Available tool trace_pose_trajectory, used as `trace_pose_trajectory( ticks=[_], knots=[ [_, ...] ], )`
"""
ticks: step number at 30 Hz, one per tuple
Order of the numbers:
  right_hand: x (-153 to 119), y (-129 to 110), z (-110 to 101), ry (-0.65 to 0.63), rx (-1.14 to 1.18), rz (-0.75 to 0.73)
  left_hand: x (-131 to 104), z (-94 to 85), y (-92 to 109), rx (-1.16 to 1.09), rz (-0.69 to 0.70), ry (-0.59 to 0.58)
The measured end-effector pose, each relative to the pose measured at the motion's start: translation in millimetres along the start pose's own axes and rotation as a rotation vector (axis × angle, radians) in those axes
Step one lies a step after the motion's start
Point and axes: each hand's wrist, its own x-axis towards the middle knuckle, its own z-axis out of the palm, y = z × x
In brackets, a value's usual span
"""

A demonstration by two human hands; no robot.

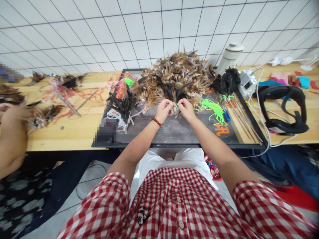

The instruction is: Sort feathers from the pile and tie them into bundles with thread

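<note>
My left hand (163, 110), with a beaded bracelet at the wrist, is closed in a pinch. Close beside it, my right hand (186, 109) pinches too. A thin bright green string (177, 105) shows at the fingertips of both hands. Just beyond the fingers, dark feathers (183, 90) spread out; I cannot tell whether they are held or lie on the pile. Behind them rises a big heap of brown feathers (174, 71). To the right of my right hand lies a bunch of green strings (213, 108).
A dark tray (159, 136) bears these things. Black feathers (122, 103) and white strips lie left; a black feather bundle (227, 81) on sticks lies right. Beyond are a white bottle (229, 58), a black headset (282, 108) and cables. A co-worker's arm (12, 139) reaches in at left.
</note>
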Motion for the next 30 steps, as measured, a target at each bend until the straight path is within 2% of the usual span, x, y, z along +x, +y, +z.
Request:
trace_pose_trajectory(
  ticks=[6,13,20,27,30],
  knots=[
    [-0.9,3.2,1.1,-0.053,0.123,-0.051,2.5,0.3,-2.1,0.079,-0.016,0.065],
    [-4.8,-3.3,2.5,-0.072,-0.028,-0.191,4.9,1.6,-0.8,0.093,-0.121,0.167],
    [-4.4,0.3,3.6,-0.104,0.015,-0.098,5.6,1.6,0.2,0.056,-0.125,0.179],
    [-1.5,5.3,4.1,-0.033,-0.028,-0.045,4.8,0.3,-1.7,0.063,-0.112,0.153],
    [-0.5,5.4,3.7,-0.062,-0.043,-0.057,4.1,0.4,-1.4,0.068,-0.109,0.129]
  ],
)
